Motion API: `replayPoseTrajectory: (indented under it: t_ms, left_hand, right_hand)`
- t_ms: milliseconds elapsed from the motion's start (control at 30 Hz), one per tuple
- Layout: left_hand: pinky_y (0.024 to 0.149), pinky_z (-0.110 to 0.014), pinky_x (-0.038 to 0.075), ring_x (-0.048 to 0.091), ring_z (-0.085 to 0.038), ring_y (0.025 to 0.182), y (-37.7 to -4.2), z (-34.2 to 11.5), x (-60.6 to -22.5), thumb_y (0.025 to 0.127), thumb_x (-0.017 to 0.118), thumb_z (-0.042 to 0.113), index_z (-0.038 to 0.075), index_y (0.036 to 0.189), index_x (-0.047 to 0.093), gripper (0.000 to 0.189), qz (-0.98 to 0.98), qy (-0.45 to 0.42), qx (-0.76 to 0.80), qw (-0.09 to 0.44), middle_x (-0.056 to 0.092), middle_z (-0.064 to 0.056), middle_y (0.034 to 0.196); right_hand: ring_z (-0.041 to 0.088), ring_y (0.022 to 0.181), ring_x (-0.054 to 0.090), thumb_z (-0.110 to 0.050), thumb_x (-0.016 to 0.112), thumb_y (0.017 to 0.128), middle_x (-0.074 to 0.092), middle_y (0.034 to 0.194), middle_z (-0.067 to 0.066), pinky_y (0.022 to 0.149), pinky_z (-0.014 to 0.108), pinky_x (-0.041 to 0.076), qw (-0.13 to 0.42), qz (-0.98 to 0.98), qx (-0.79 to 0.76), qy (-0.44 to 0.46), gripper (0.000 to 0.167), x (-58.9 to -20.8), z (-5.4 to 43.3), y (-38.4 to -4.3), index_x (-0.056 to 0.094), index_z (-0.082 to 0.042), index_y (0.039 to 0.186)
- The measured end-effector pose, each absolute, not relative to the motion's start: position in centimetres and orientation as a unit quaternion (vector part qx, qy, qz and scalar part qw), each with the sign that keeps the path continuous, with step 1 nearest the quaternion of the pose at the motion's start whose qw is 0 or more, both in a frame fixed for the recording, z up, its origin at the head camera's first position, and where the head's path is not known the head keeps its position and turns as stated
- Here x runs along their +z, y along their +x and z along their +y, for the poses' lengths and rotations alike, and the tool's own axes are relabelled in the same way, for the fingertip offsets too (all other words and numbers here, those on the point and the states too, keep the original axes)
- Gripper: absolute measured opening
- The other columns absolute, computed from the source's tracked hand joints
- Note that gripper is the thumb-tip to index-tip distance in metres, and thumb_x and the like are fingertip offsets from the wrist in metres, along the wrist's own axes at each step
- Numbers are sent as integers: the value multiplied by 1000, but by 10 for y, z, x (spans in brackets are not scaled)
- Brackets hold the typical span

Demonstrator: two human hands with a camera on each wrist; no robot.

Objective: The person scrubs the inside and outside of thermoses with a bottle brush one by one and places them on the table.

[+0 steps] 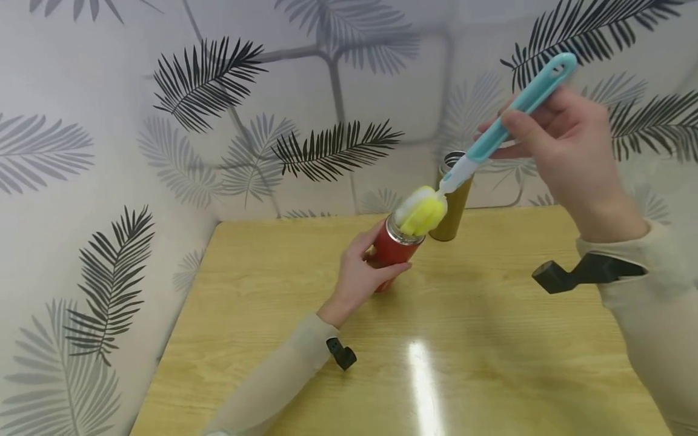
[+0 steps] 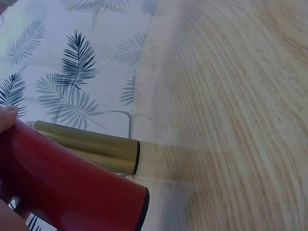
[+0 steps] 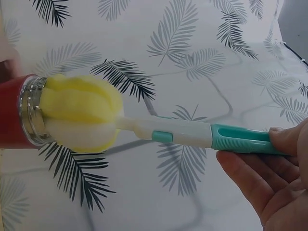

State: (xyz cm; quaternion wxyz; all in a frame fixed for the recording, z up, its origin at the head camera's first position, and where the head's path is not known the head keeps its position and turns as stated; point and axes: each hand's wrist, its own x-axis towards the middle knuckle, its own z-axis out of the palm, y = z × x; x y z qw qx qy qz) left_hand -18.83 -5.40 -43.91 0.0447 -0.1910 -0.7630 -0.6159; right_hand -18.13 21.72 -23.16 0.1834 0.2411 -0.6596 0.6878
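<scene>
My left hand (image 1: 357, 272) grips a red bottle (image 1: 389, 251) around its body, tilted with its silver mouth toward the upper right. Between thumb and fingers, my right hand (image 1: 572, 145) pinches the turquoise handle of a bottle brush (image 1: 493, 136). The brush's yellow and white sponge head (image 3: 82, 110) sits at the red bottle's mouth, its far end inside the metal rim and most of it bulging outside. In the left wrist view the red bottle (image 2: 72, 183) shows its black base, lifted above the table.
Behind, a gold bottle (image 1: 449, 209) stands upright and uncapped near the wooden table's (image 1: 262, 260) back edge, by the wall (image 1: 382, 97) with its leaf pattern. Both wrists wear small black camera mounts.
</scene>
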Motion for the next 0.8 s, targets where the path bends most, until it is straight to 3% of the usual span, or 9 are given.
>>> replayPoseTrajectory:
  t_ms: [300, 800]
  left_hand:
    - [95, -40, 55, 56, -20, 120, -190, -60, -432, 80, 93, 22, 31, 149, 58, 78, -801, -197, -560, 81, 63, 0, 133]
    - [100, -49, 52, 54, -26, 126, -188, -60, -429, 77, 95, 21, 26, 149, 59, 80, -827, -186, -519, 112, 64, -7, 134]
  right_hand:
    - [23, 92, 77, 4, 66, 99, 77, 99, 17, 76, 34, 61, 176, -630, 710, 260, 11, -250, 211, -187, 65, 13, 105]
    - [20, 94, 77, 1, 65, 100, 76, 101, 16, 77, 34, 60, 181, -644, 701, 247, 11, -266, 211, -186, 66, 10, 107]
